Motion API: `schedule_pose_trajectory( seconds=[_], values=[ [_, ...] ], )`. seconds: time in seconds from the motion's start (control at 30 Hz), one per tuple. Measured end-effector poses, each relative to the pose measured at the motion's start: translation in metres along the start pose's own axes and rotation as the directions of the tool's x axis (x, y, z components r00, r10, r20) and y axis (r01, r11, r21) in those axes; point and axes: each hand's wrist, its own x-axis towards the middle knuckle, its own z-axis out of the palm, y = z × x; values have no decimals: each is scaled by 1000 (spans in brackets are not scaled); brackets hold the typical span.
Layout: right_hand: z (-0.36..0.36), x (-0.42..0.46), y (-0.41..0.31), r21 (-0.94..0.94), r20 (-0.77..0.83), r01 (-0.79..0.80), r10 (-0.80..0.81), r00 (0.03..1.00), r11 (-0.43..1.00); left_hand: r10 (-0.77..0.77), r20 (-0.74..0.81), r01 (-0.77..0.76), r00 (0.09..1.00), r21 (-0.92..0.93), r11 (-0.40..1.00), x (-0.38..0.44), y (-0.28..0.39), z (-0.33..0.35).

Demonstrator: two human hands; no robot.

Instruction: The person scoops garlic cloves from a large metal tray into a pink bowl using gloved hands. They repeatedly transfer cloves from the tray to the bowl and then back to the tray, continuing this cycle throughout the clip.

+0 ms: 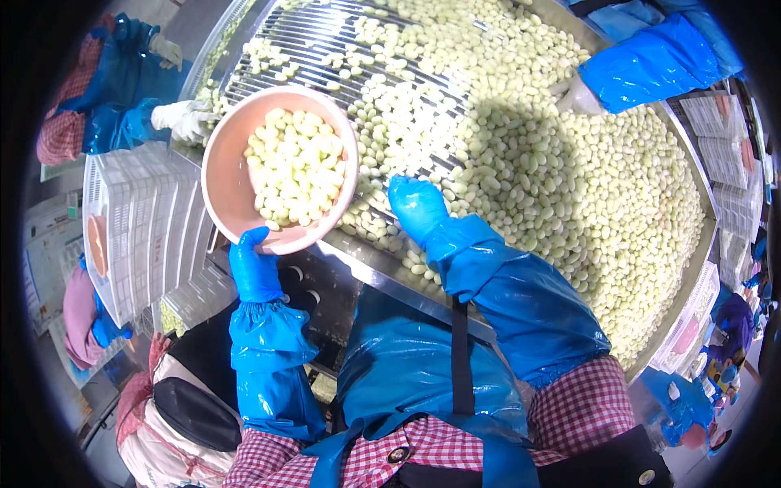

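My left hand (255,267), in a blue glove, grips the near rim of a pink plastic basin (224,177), thumb over the edge. Pale green oval fruits (299,165), possibly grapes, fill part of the basin, which is held above the edge of a metal sorting table. My right hand (418,206), also blue-gloved, is over the slatted bed among loose fruits (396,128). Its fingers curl inward, and whatever may be inside them is hidden. To its right spreads a deep heap of the same fruits (628,232).
The table's metal rim (390,280) runs before my apron. A co-worker's sleeved arm (653,67) reaches into the heap from upper right; another person's white-gloved hand (186,121) is left of the basin. Stacked white plastic crates (146,226) stand at left, with more crates (717,140) at right.
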Motion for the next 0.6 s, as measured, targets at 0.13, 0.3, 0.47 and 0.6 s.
schedule_pose_trajectory(
  seconds=[0.13, 0.3, 0.47, 0.6],
  values=[
    [1, -3, 15, 98, -57, 98, -93, 994, 990, 73, -8, -73, 997, 20, 997, -8, 0, 5],
    [-27, 1, 22, 256, -61, -27, 44, 997, 966, 97, -10, -97, 995, 1, 995, -15, 4, 11],
    [-98, -1, -6, 973, 27, -92, 289, 957, 212, 146, 18, -146, 989, 51, 988, -16, 1, 12],
    [-131, 6, 27, 561, -225, -172, 349, 910, 810, 144, 56, -153, 988, 215, 965, -12, -2, 11]
  ],
)
